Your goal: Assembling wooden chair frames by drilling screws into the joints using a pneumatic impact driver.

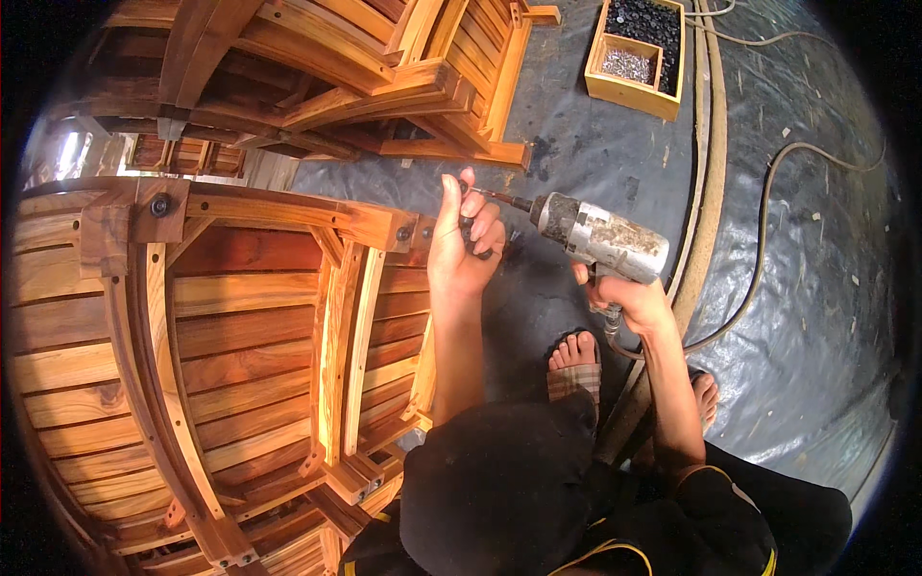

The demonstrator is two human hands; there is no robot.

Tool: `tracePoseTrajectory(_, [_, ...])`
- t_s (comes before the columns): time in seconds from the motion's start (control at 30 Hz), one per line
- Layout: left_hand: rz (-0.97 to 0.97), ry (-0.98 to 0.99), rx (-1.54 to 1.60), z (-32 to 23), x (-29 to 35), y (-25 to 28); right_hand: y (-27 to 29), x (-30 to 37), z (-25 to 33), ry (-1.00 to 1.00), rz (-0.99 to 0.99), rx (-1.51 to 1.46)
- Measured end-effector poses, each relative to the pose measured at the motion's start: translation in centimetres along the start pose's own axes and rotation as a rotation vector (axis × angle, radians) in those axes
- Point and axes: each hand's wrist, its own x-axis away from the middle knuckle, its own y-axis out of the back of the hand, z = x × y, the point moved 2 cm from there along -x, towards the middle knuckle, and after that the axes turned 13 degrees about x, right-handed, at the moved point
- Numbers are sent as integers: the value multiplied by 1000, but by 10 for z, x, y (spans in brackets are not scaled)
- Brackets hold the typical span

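Note:
My right hand (629, 300) is wrapped round the grip of a worn silver air driver (615, 238). The driver's long bit points left, its tip at the raised fingers of my left hand (464, 235). Thumb and forefinger of that hand pinch a small black piece (463, 185) at the bit's tip. More round black pieces (471, 230), like furniture foot pads, sit in the curled palm, partly hidden by the fingers. Beside my left forearm stands an upturned slatted wooden table (240, 326); a black round pad (160, 204) is on its nearest visible leg end.
A wooden box (629, 96) at the far right holds many black round pieces and a compartment of small screws (629, 65). More slatted wooden furniture (423, 96) stands at the back. An air hose (764, 230) and a long tan pole-like strip (713, 144) cross the dark floor sheet (797, 317).

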Motion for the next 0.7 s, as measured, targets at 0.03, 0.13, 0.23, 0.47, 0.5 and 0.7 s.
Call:
tracePoseTrajectory(0.03, [4,-6,-22,1,1,-2,0,0,0,1,-1,0])
tracePoseTrajectory(0.13, [24,-5,-71,2,2,-4,0,1,-1,12,7,28])
tracePoseTrajectory(0.23, [32,0,-109,5,2,-5,2,0,-2,4,-13,47])
tracePoseTrajectory(0.47, [-2,-79,-176,-6,19,-26,-8,-1,7,35,-6,149])
tracePoseTrajectory(0.5, [1,-107,-224,-5,21,-28,-8,0,6,54,-17,233])
tracePoseTrajectory(0.7, [65,-57,-99,8,29,-28,-7,14,7,20,-110,315])
